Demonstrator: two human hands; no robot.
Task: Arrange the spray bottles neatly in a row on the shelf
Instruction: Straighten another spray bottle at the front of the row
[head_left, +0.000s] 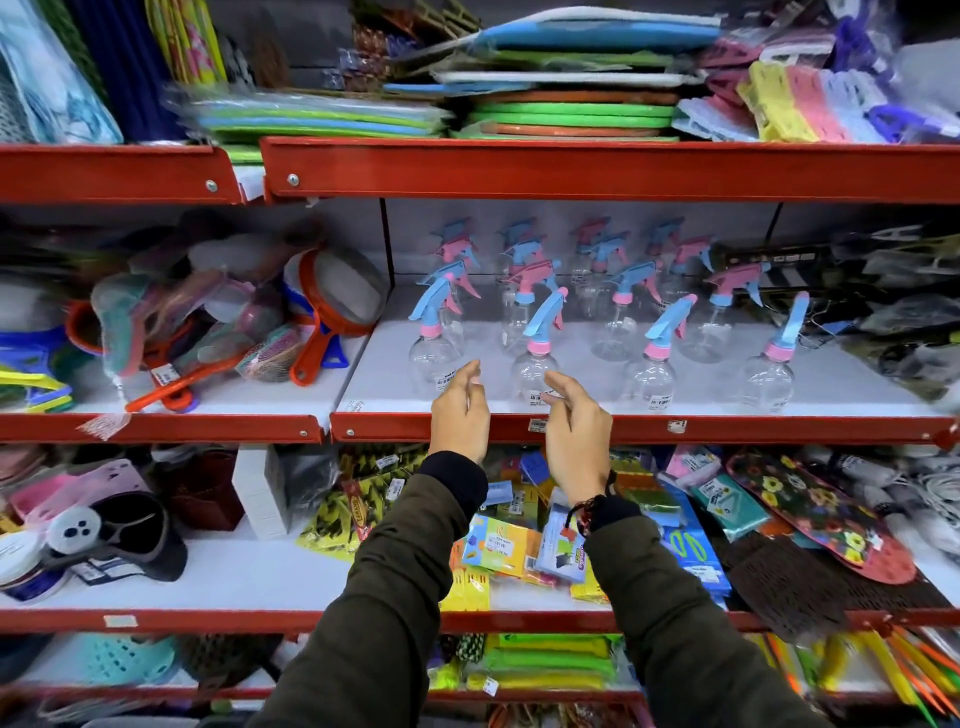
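Observation:
Several clear spray bottles with blue and pink trigger heads stand in rows on the white middle shelf (831, 387). The front row holds one bottle at the left (432, 349), a second (535, 364), a third (655, 371) and one at the right (771, 374); more stand behind. My left hand (460, 415) hovers at the shelf's front edge, just right of the left front bottle, fingers loosely curled and empty. My right hand (576, 431) is below the second bottle, fingers apart, close to its base and holding nothing.
The red shelf lip (727, 428) runs across in front of the bottles. Strainers and kitchen tools (322, 312) fill the bay to the left, dark packaged goods (893, 322) crowd the right. Packets lie on the shelf below, mats on the one above.

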